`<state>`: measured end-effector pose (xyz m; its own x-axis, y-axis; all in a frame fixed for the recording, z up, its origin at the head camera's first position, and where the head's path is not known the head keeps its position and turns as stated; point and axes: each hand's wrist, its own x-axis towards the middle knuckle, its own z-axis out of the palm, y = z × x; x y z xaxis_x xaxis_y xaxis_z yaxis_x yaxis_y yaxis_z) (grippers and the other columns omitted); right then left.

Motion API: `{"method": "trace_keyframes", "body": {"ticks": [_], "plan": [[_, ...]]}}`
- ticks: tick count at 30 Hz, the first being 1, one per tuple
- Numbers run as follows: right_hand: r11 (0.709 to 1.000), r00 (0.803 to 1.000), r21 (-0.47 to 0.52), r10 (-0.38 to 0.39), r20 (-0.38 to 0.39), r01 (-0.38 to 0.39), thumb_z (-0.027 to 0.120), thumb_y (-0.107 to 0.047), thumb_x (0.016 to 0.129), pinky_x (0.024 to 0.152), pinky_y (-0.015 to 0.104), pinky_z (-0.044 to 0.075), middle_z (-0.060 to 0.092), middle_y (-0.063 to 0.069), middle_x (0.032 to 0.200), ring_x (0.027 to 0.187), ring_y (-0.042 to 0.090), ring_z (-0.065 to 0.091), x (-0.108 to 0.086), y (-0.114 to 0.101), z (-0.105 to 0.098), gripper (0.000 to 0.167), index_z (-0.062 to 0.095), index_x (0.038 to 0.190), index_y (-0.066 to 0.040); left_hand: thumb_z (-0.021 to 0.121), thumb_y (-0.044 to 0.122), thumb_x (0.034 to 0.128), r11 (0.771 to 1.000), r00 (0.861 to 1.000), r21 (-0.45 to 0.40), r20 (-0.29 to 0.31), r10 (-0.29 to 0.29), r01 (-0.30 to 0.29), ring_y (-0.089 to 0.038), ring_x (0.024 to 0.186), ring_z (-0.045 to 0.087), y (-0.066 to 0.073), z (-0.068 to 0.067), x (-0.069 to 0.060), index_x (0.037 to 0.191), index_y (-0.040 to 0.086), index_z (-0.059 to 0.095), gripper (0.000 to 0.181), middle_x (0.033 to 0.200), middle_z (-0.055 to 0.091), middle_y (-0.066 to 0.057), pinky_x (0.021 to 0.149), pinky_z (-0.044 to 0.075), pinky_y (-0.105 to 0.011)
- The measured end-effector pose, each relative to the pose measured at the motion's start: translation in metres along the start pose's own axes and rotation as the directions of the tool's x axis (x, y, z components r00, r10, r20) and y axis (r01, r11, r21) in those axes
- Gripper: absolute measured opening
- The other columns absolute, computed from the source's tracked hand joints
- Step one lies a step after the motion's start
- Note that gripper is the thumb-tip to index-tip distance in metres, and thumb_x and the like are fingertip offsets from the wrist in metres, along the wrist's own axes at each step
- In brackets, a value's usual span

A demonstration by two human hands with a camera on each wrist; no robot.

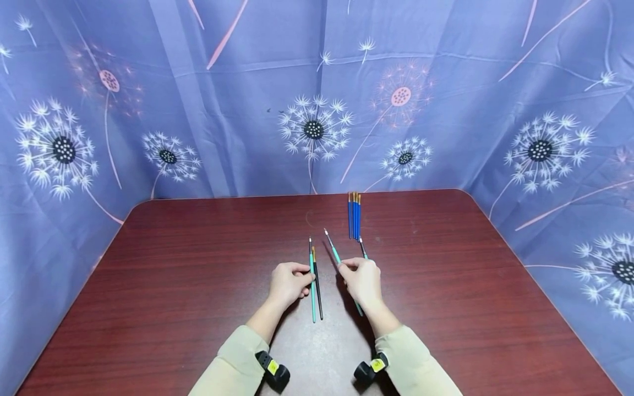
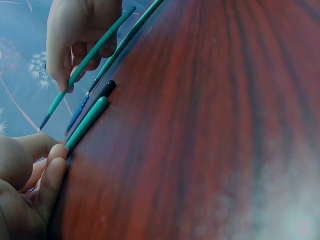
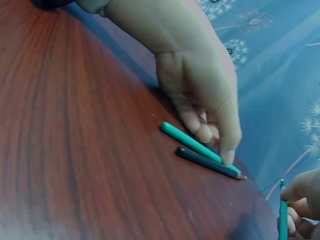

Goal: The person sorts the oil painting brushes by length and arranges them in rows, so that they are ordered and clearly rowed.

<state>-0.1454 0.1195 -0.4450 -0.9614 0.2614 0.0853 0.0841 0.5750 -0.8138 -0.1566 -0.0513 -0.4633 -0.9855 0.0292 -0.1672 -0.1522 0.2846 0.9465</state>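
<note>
Between thumb and fingers, my left hand (image 1: 289, 283) pinches a teal paintbrush (image 1: 313, 305) at its middle, low over the table. Right alongside lies a black paintbrush (image 1: 318, 294) with a golden ferrule. My right hand (image 1: 365, 279) pinches a second teal paintbrush (image 1: 335, 254), tilted and raised off the table, its white tip pointing away. Another teal paintbrush (image 1: 364, 248) lies beyond the right hand, which hides most of it. In the left wrist view, the raised teal paintbrush (image 2: 102, 42) slants across the right hand (image 2: 82, 22).
Several blue paintbrushes (image 1: 354, 217) lie side by side near the back edge of the dark red wooden table (image 1: 198, 247). A blue dandelion-print curtain (image 1: 247, 110) surrounds the table's back and sides. Both sleeves carry a black wrist camera (image 1: 277, 377).
</note>
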Motion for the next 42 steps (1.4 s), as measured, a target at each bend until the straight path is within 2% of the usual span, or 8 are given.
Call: {"method": "trace_keyframes", "body": {"ticks": [4,11,14,19,24,30,36,42], "plan": [[0.998,0.999,0.044,0.045,0.023,-0.046,0.065,-0.015,0.079,0.039,0.023,0.048,0.067,0.007,0.059,0.038,0.008,0.054,0.001,0.002,-0.007,0.015,0.076,0.087,-0.007,0.071,0.006,0.0791,1.0,1.0,-0.008,0.003,-0.007,0.007,-0.006,0.039,0.055,0.0,-0.001,-0.001,0.101,-0.003,0.07,0.024,0.062,0.064,-0.004,0.041,0.052,-0.023],[0.999,1.0,-0.04,0.012,-0.025,-0.013,0.068,-0.016,0.076,0.061,0.025,0.05,0.071,0.003,0.071,0.06,0.007,0.058,0.004,0.009,-0.022,0.013,0.077,0.084,-0.011,0.071,0.007,0.0791,1.0,1.0,-0.005,0.01,-0.016,0.016,-0.006,0.04,0.055,-0.001,0.0,0.0,0.101,-0.003,0.07,0.024,0.064,0.064,-0.005,0.042,0.053,-0.023],[0.999,1.0,-0.053,0.012,-0.022,-0.013,0.069,-0.017,0.077,0.064,0.026,0.05,0.072,0.003,0.075,0.065,0.008,0.059,0.006,0.013,-0.028,0.013,0.077,0.085,-0.011,0.072,0.007,0.079,1.0,1.0,-0.007,0.008,-0.019,0.019,-0.006,0.041,0.056,-0.002,0.001,0.0,0.101,-0.003,0.07,0.024,0.064,0.064,-0.005,0.042,0.053,-0.023],[0.998,0.999,-0.044,0.035,-0.001,-0.035,0.069,-0.018,0.078,0.054,0.022,0.047,0.071,0.003,0.071,0.053,0.005,0.054,0.009,0.019,-0.038,0.013,0.077,0.086,-0.01,0.072,0.006,0.0788,1.0,1.0,-0.013,0.005,-0.025,0.025,-0.006,0.04,0.055,-0.002,0.001,0.0,0.101,-0.002,0.07,0.024,0.062,0.062,-0.004,0.042,0.053,-0.022],[0.998,0.999,-0.058,0.034,0.002,-0.034,0.069,-0.018,0.078,0.054,0.021,0.045,0.071,0.003,0.07,0.055,0.004,0.052,0.012,0.023,-0.048,0.014,0.076,0.086,-0.008,0.071,0.006,0.079,1.0,1.0,-0.007,0.004,-0.022,0.022,-0.005,0.04,0.054,-0.001,0.001,-0.001,0.101,-0.003,0.07,0.024,0.062,0.061,-0.003,0.042,0.053,-0.022],[0.995,0.994,0.005,0.099,0.057,-0.099,0.067,-0.018,0.082,0.043,0.025,0.051,0.069,0.006,0.068,0.046,0.009,0.057,0.016,0.029,-0.055,0.018,0.074,0.091,-0.004,0.071,0.007,0.0794,1.0,1.0,0.004,0.004,-0.02,0.02,-0.006,0.041,0.054,-0.001,0.001,0.0,0.101,-0.002,0.07,0.024,0.063,0.062,-0.003,0.043,0.053,-0.023],[0.992,0.99,-0.001,0.125,0.068,-0.125,0.066,-0.017,0.083,0.045,0.023,0.053,0.071,0.008,0.071,0.051,0.005,0.059,0.02,0.035,-0.058,0.021,0.073,0.093,-0.001,0.071,0.008,0.0794,1.0,1.0,0.012,0.006,-0.024,0.024,-0.007,0.041,0.055,0.0,0.001,0.0,0.101,-0.001,0.07,0.024,0.063,0.062,-0.002,0.044,0.054,-0.023],[0.991,0.993,-0.095,0.1,0.065,-0.093,0.066,-0.019,0.082,0.052,0.022,0.048,0.069,0.004,0.066,0.052,0.003,0.056,0.024,0.041,-0.06,0.02,0.074,0.09,-0.003,0.071,0.008,0.0792,1.0,1.0,0.01,0.001,-0.026,0.026,-0.007,0.042,0.055,0.001,0.0,0.0,0.101,-0.001,0.07,0.024,0.063,0.062,-0.002,0.043,0.054,-0.023]]}}
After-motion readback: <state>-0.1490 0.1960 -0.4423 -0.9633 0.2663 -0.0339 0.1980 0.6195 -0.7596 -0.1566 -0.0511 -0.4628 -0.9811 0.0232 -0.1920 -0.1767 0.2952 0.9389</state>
